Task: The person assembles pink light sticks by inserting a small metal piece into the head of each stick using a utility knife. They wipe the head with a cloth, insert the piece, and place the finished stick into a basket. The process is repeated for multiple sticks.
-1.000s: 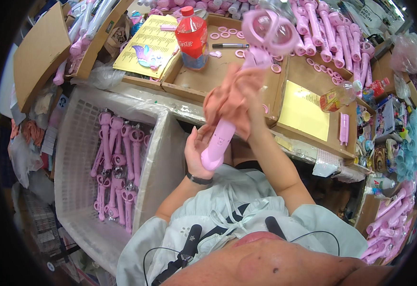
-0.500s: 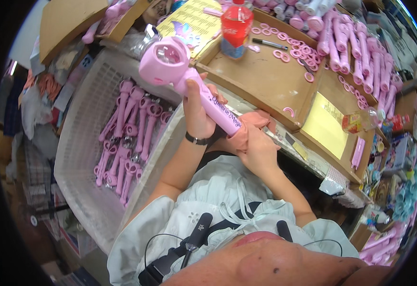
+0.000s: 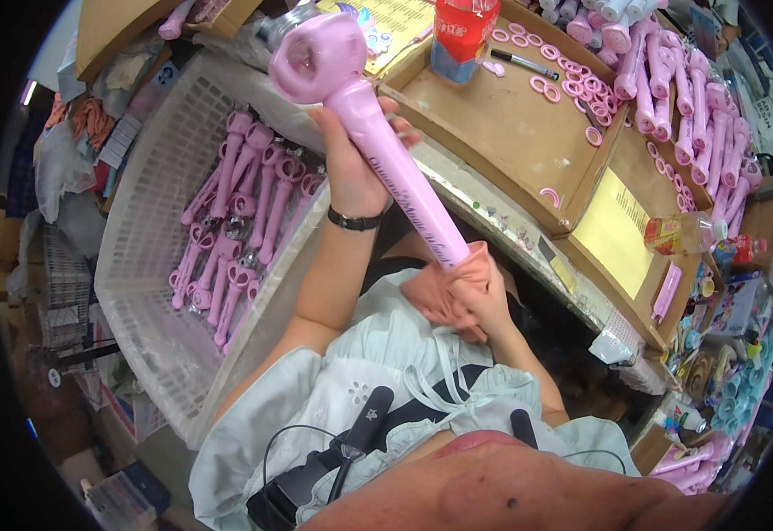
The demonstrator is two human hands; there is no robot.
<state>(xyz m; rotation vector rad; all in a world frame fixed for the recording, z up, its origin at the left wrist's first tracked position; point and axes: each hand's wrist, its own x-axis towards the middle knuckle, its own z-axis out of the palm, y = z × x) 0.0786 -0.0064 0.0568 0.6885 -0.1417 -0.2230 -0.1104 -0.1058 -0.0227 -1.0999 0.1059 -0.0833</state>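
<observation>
A pink toy wand (image 3: 391, 164) slants across the middle, its round hollow head (image 3: 320, 57) at the upper left. Dark lettering runs along its long handle. My left hand (image 3: 355, 168) is closed around the wand below the head, the thumb on one side and the fingers on the other. A salmon-coloured cloth (image 3: 444, 296) wraps the lower end of the handle. Gripping that cloth, my right hand (image 3: 484, 301) is closed in front of my waist. The handle's very tip is hidden inside the cloth.
A white plastic basket (image 3: 152, 195) holding several pink wands stands at my left. On the table ahead, cardboard trays (image 3: 484, 124) hold pink rings, a pen (image 3: 524, 66) and a red-labelled bottle (image 3: 463, 40). Stacked pink handles (image 3: 661, 88) lie at the far right.
My right hand and the cloth have slid down to the handle's end, so more of the handle and its lettering shows. The wand's head sits a little higher in view.
</observation>
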